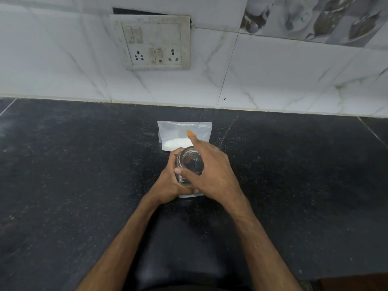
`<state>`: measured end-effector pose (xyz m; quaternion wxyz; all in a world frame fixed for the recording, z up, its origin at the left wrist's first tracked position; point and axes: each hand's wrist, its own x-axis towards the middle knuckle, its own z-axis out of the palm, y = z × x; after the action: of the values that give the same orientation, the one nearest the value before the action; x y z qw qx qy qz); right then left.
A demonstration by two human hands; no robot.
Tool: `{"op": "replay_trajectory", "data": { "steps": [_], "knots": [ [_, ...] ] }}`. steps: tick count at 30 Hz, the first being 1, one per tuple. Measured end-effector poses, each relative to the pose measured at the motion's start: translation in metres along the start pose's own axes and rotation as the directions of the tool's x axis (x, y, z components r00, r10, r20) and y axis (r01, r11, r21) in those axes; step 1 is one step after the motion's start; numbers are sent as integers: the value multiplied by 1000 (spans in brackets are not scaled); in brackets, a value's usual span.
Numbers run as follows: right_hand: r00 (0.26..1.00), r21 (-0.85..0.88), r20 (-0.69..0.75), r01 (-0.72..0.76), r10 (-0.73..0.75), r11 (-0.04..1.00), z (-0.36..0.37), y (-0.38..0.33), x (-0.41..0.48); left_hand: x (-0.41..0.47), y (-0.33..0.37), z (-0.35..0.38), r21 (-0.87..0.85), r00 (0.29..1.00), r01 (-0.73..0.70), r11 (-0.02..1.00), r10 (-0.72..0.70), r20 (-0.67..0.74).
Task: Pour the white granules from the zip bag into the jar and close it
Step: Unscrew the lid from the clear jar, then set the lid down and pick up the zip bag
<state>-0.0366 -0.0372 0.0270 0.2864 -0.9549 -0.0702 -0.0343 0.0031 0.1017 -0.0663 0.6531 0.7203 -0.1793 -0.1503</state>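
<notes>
A clear glass jar (pixel 190 164) stands on the black counter (pixel 84 175). My left hand (pixel 168 185) is wrapped around the jar's left side and base. My right hand (pixel 212 171) clasps the jar's top from the right, thumb on the near rim and index finger stretched out over the bag. What looks like a clear lid sits under that hand. The zip bag (pixel 178 131) lies flat just behind the jar, touching or nearly touching it. White granules (pixel 175 143) are gathered at the bag's near end.
A white tiled wall (pixel 273 80) rises at the back of the counter, with a switch and socket panel (pixel 153 43) above the bag. The counter's front edge runs along the lower right (pixel 336 276).
</notes>
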Motion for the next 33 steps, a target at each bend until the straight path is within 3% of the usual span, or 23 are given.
{"op": "replay_trajectory", "data": {
  "steps": [3, 7, 10, 14, 20, 28, 30, 33],
  "knots": [
    [1000, 25, -4, 2, -2, 1000, 5, 7, 0, 0, -1, 0, 8, 1000, -6, 1000, 6, -13],
    [990, -72, 139, 44, -34, 996, -6, 2, 4, 1, -4, -1, 17, 1000, -1, 1000, 1, -6],
    [998, -71, 58, -13, 17, 997, -3, -1, 6, 0, -1, 0, 16, 1000, 6, 1000, -6, -9],
    [997, -238, 60, -39, 55, 970, 4, 0, 8, 1, 0, -1, 36, 1000, -9, 999, 10, -5],
    [969, -236, 246, 83, -23, 968, -12, -7, 22, 0, 1, -1, -6, 1000, 7, 1000, -7, 4],
    [848, -320, 514, 333, -133, 887, -42, -22, 48, 2, -2, -2, 13, 1000, 25, 1000, -25, -18],
    [875, -283, 443, 343, -195, 896, -51, -25, 45, 4, -5, -2, 17, 1000, 11, 1000, -10, -18],
    [961, -77, 168, 234, -219, 969, -66, -17, 34, 2, -6, -3, 11, 1000, 15, 1000, -15, -14]
  ]
}}
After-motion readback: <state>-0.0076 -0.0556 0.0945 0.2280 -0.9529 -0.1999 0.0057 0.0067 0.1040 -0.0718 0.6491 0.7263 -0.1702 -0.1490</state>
